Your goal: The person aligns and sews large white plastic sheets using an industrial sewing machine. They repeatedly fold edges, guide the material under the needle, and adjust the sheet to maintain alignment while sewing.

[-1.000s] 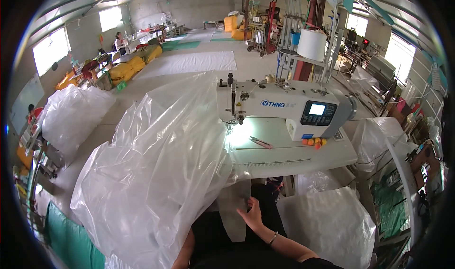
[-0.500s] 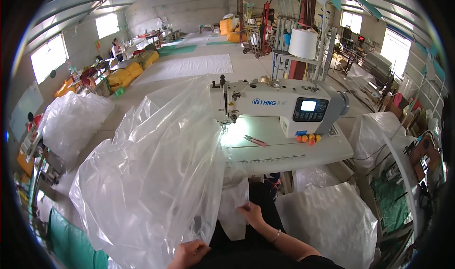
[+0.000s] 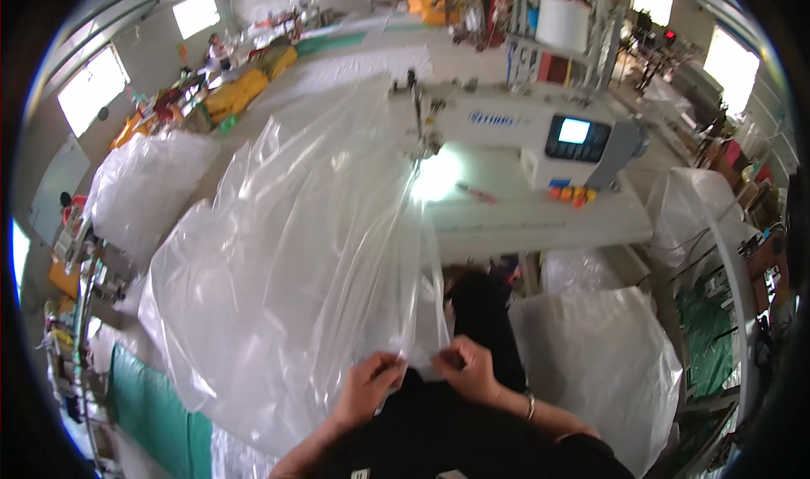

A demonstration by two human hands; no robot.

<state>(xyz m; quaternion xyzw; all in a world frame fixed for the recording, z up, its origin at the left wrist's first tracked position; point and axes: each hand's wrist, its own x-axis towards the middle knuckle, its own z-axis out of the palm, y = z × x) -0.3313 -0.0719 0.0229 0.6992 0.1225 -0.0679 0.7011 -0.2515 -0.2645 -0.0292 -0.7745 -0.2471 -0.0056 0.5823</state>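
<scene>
A big sheet of clear plastic film hangs from the sewing machine down over the table edge to my lap. My left hand pinches its lower edge. Just to the right, my right hand also has its fingers closed on the film, a short gap between the two hands. The film runs up in folds to the lit needle area of the machine. Red-handled thread snips lie on the machine bed, right of the needle.
Small orange and yellow balls rest by the machine's base. A white thread cone stands behind it. Plastic bundles lie at the left and lower right. Another person is far off at the left.
My left hand has come up and right to the film's edge, and the hands are now closer together. The film's edge is drawn up between them. The view has tilted downward.
</scene>
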